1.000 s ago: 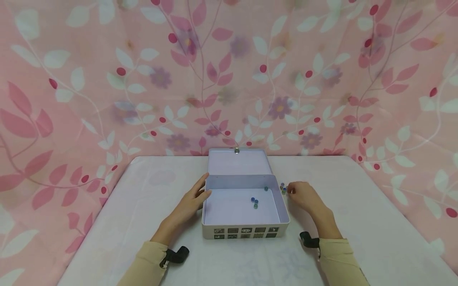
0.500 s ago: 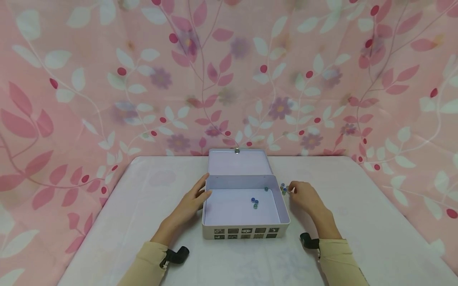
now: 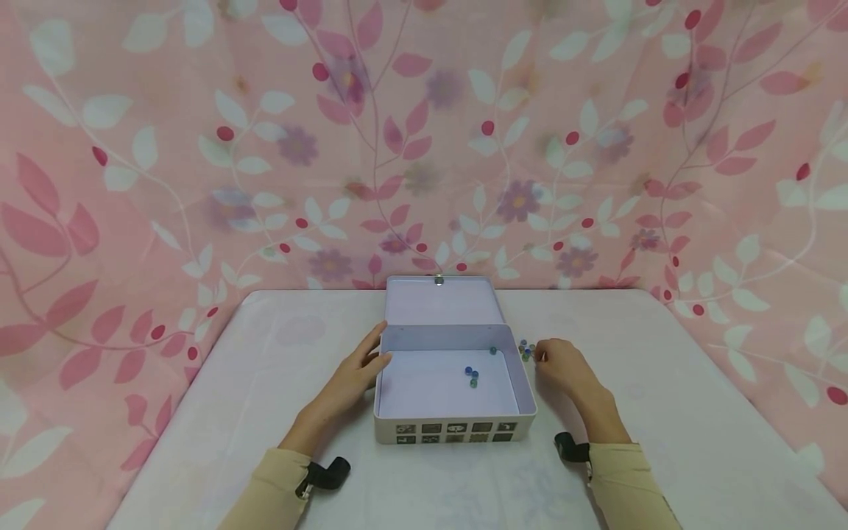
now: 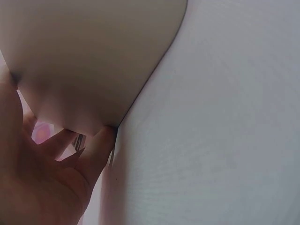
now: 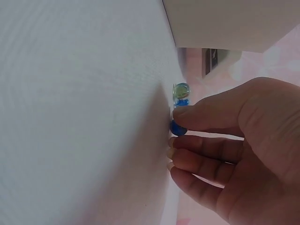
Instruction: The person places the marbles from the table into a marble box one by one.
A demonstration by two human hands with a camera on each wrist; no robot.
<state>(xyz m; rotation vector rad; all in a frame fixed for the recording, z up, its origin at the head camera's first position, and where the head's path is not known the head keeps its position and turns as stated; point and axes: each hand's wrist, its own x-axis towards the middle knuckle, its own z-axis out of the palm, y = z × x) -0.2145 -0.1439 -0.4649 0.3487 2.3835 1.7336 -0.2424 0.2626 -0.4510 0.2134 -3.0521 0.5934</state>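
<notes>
Right hand (image 3: 571, 366): almost closed, with thumb and first finger around a blue marble (image 5: 177, 128) in what looks like a light pinch.
Blue marble: low down by the white table (image 3: 464, 486), to the right of the box; hard to tell if touching the table or just off it.
Pick-up: by the look of it, taking one marble out of the loose pile.
Loose pile (image 3: 527, 352): just beside the right wall of the box, small, blue and green, near the right fingertips.
Way over the wall: probably calls for a snug pinch, a lift higher than the right side, then a soft let-go over the box floor. Round and maybe slippery, so easy to drop or bump away.
Box (image 3: 424, 386): wide open between both hands, with little dark pictures on the front.
Marbles inside (image 3: 473, 383): four in all, three close together right of the middle, one alone near the back right corner.
Left hand (image 3: 350, 375): spread along the left wall, thumb at the rim, likely to keep the box from sliding.
Lid (image 3: 440, 300): swung back behind the box, with a shiny catch (image 3: 439, 280) on the far edge.
Pink cloth (image 3: 424, 110): behind everything, full of leaves and flowers.
</notes>
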